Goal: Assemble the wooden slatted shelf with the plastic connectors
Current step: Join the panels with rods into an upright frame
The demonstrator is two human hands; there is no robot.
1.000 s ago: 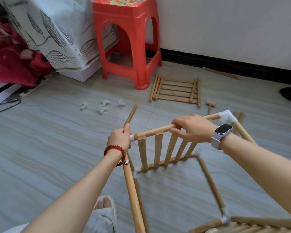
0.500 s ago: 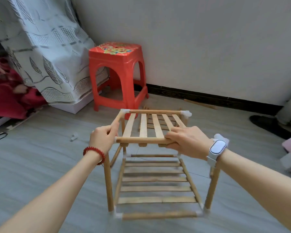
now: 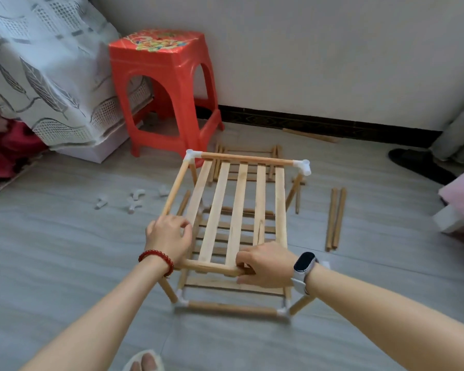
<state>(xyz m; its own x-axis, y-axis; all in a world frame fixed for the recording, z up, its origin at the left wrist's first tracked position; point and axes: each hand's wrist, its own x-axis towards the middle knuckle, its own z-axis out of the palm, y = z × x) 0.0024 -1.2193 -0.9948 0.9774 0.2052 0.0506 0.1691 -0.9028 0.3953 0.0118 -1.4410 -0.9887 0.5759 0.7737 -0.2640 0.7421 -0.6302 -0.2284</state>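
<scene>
At the bottom edge of the frame your slippered foot (image 3: 142,362) shows on the grey floor (image 3: 51,263). Just above it, in the lower middle, the wooden shelf (image 3: 236,210) stands upright on the floor, with white plastic connectors at its corners (the near bottom-left one (image 3: 181,298) is plain to see). Your left hand (image 3: 169,236), with a red bead bracelet (image 3: 157,259) on the wrist, sits at the near left top corner of the frame, fingers curled in a grip around the side rod there. Your right hand (image 3: 265,266), with a watch (image 3: 304,263) on the wrist, is clenched round the near top rail beside the last slat. The top tier's slats run away from you to the far rail, which ends in two white corner pieces (image 3: 303,166).

Right of the shelf, two loose rods (image 3: 335,218) lie side by side on the floor. Left of it, several spare white connectors (image 3: 134,200) are scattered. Behind the shelf another slatted panel (image 3: 245,156) lies flat, partly hidden. Further back, in the upper left, stand a red plastic stool (image 3: 166,87) and a leaf-patterned cloth (image 3: 43,76); one more rod (image 3: 310,135) lies along the wall's dark skirting.
</scene>
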